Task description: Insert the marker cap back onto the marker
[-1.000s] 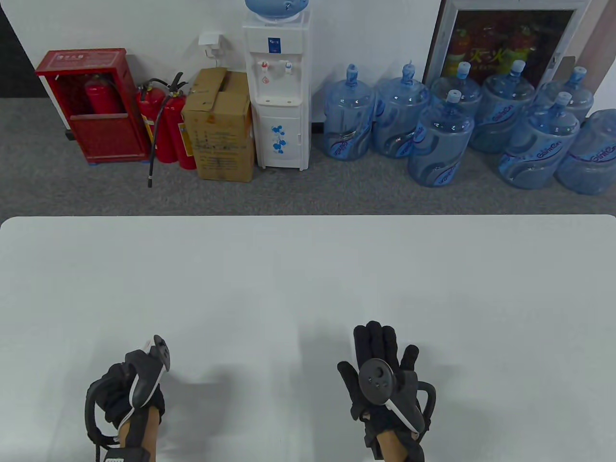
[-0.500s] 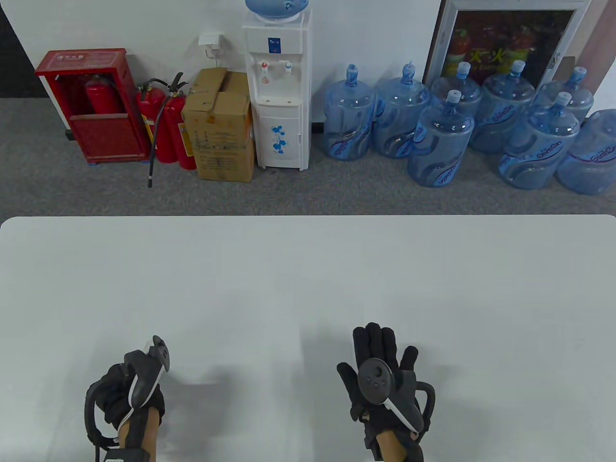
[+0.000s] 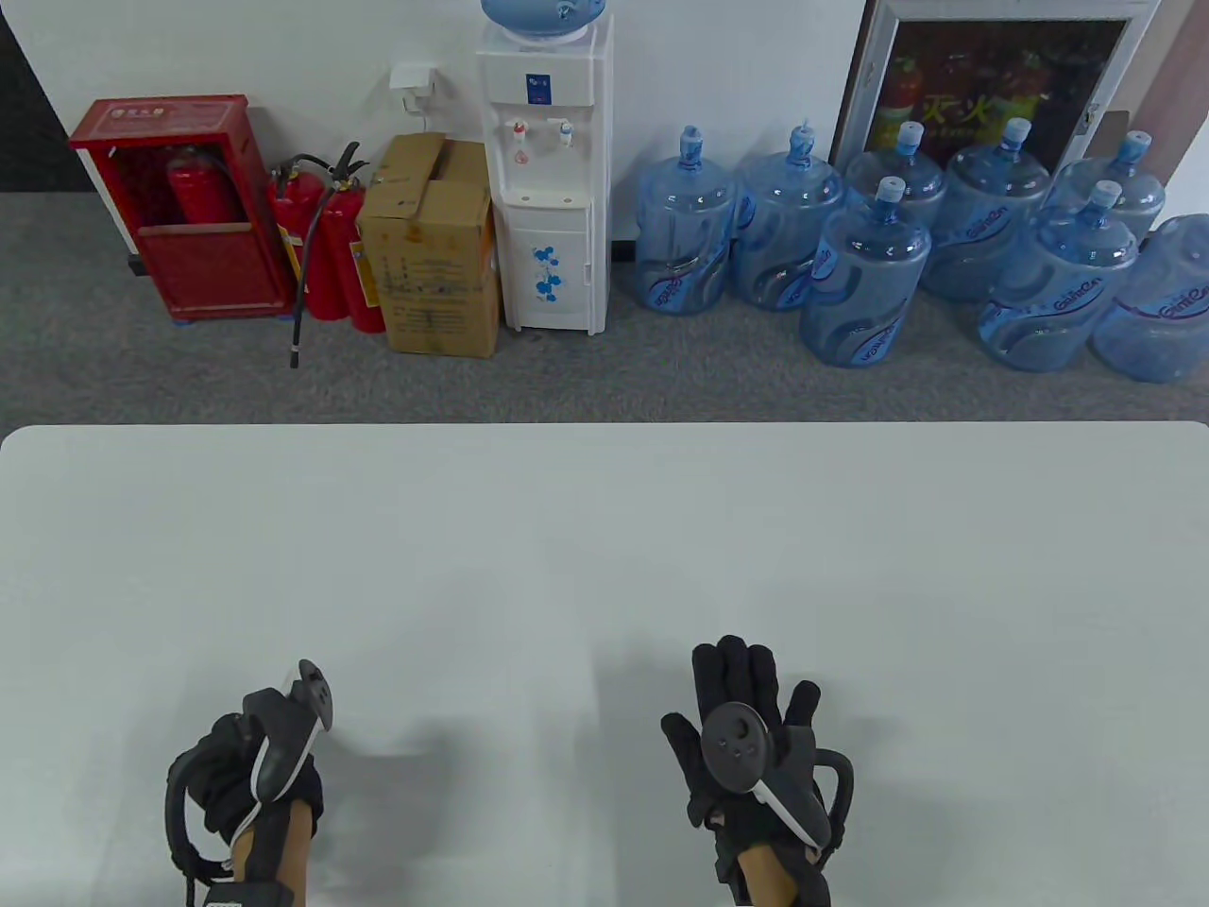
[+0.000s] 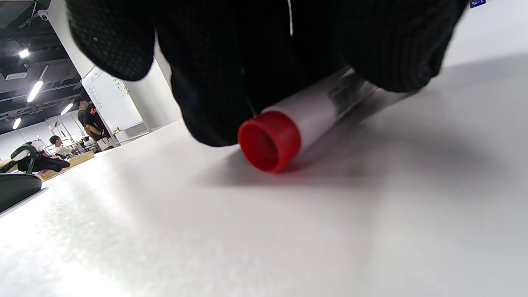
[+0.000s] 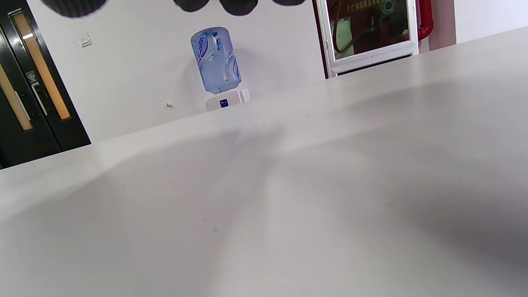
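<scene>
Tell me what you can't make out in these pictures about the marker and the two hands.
- Marker: in the left wrist view the left hand covers all but its red end and some white barrel; tip hidden.
- Table view: the left hand and its tracker hide the marker.
- A separate cap: in no view.
- Right hand: the right wrist view cuts its fingers at the top edge.

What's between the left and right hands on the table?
Only bare table, seen in the table view between the left hand and right hand. The marker sits under the left hand's fingers, seen only in the left wrist view.
</scene>
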{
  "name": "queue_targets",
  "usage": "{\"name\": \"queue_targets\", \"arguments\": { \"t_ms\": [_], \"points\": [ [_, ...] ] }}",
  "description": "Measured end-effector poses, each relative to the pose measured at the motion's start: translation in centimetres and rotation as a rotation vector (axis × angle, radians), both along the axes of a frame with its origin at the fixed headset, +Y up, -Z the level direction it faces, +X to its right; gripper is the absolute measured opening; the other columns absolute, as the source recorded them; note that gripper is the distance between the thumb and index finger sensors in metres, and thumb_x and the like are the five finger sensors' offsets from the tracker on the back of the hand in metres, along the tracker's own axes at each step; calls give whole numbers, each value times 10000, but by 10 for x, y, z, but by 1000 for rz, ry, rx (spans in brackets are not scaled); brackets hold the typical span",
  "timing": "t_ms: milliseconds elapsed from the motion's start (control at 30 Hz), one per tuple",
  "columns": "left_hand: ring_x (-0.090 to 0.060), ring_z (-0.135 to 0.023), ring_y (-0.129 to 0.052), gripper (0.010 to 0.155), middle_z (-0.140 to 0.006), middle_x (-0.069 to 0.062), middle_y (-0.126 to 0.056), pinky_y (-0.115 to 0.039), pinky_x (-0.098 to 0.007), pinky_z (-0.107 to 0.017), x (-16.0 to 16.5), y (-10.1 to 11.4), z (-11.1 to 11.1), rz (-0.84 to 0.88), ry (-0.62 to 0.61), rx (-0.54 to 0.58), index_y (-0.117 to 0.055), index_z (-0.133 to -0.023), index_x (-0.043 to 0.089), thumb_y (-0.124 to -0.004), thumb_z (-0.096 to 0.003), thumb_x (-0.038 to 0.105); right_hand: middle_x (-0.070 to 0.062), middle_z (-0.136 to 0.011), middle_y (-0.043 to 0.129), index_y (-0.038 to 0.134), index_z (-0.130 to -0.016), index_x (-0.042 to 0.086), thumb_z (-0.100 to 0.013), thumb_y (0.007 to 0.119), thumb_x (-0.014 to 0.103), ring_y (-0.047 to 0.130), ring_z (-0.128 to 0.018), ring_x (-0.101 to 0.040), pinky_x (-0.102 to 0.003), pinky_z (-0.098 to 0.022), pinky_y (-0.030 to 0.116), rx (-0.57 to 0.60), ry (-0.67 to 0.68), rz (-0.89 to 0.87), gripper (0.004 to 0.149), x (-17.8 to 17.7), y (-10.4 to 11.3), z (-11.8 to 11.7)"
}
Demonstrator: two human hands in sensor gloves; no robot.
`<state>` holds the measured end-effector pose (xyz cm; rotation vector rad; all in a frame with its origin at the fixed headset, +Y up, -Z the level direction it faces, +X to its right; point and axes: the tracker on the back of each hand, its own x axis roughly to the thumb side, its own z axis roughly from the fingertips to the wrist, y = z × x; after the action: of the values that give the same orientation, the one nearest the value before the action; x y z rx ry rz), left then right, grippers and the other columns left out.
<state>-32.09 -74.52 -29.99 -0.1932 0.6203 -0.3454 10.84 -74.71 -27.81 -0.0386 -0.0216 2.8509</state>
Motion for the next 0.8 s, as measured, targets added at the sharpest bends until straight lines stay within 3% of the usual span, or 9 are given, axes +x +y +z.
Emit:
{"name": "queue_targets", "arguments": {
  "t_ms": [367, 500, 667, 800],
  "points": [
    [-263, -676, -1073, 576, -948, -17, -944, -728, -584, -635, 0, 1, 1, 4, 6, -3, -811, -951, 317, -770, -430, 559, 18, -1201, 251, 246, -1093, 342, -422, 481, 668, 257, -1110, -254, -595, -685, 180, -1, 3, 0, 782, 0, 0, 0],
    [-302, -778, -1022, 654, -1016, -47, -881, -679, -607, -668, 3, 7, 3, 6, 6, 3, -740, -1010, 299, -725, -427, 596, 21, -1201, 249, 245, -1093, 343, -422, 481, 669, 255, -1110, -255, -595, -685, 179, 3, 6, -1, 782, -1, 0, -1],
    [-337, -847, -978, 651, -1040, -44, -859, -625, -637, -699, 24, 30, 5, -43, -81, 158, -719, -1018, 309, -701, -433, 593, 16, -1200, 245, 245, -1093, 341, -424, 479, 669, 253, -1110, -257, -599, -684, 179, 4, 11, 4, 781, -2, 0, -1],
    [-343, -887, -951, 635, -1057, -38, -840, -616, -640, -706, 54, 47, 11, -54, -231, 299, -699, -1026, 319, -654, -448, 578, 2, -1200, 236, 249, -1094, 342, -422, 480, 670, 246, -1110, -262, -602, -681, 176, 3, 19, 12, 783, -5, 0, 0]
  ]
}}
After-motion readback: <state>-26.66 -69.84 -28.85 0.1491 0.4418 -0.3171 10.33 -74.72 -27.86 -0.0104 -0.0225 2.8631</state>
